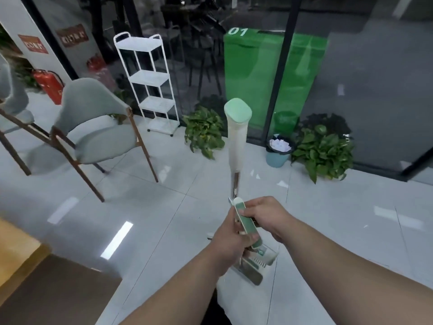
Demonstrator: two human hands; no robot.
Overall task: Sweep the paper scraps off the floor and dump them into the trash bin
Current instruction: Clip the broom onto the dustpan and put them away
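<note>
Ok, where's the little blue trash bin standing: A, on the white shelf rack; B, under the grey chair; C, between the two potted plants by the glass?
C: the trash bin stands on the floor with a leafy plant on one side and a second plant on the other, white paper in it.

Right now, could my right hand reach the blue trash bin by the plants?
Probably not. The floor toward the trash bin is free, but it stands far beyond your right hand, which grips the green handle alongside your left hand. Step closer first.
</note>
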